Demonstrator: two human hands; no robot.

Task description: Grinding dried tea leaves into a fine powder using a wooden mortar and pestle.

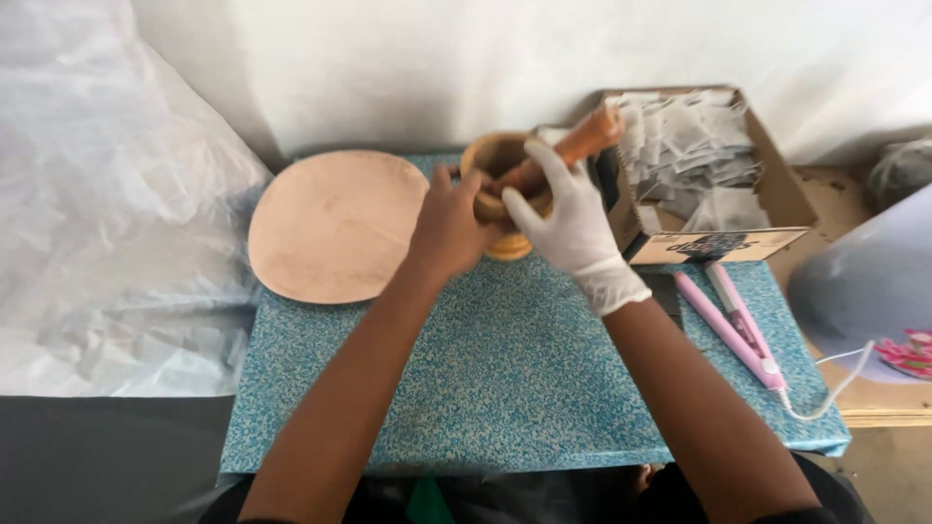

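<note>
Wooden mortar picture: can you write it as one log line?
left hand: holds wooden mortar | right hand, gloved: grips wooden pestle in mortar | blue table

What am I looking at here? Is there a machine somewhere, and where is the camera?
There is no machine: a person works with two hands, and the single camera sits on that person's head, looking down. The bare left hand grips the side of a wooden mortar, a small bowl for crushing. The right hand, in a white glove, holds a wooden pestle that slants into the bowl. They stand on a table with a speckled blue cover. To the left lies a round flat board. To the right sit an open cardboard box of small pale sachets and a pink clamp-like tool with a white cord.
</note>
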